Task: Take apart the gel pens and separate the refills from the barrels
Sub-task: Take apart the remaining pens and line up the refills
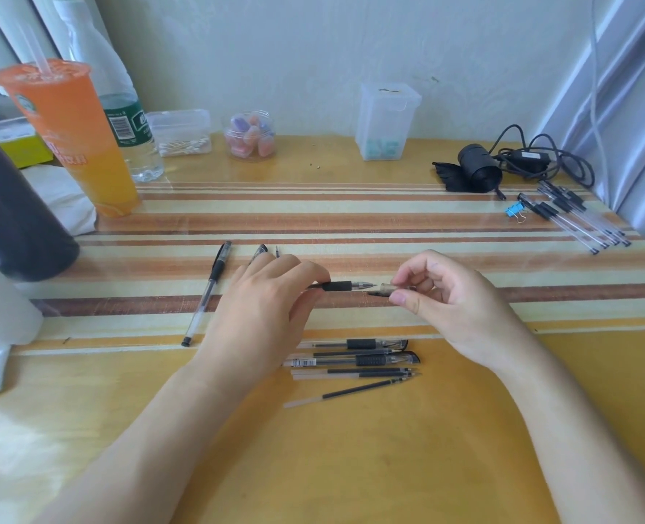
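The fingers of my left hand (264, 296) grip the gel pen (341, 286) above the tabletop (351, 467), its long axis pointing right to the cap (389, 289), which the fingers of my right hand (453, 296) pinch just beside the tip.

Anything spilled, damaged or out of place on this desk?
Nothing looks spilled or broken. The orange drink stands upright and loose refills lie nearest the person. The left hand holds a pen; the right hand pinches its cap. A blue binder clip lies beside the far-right pens.
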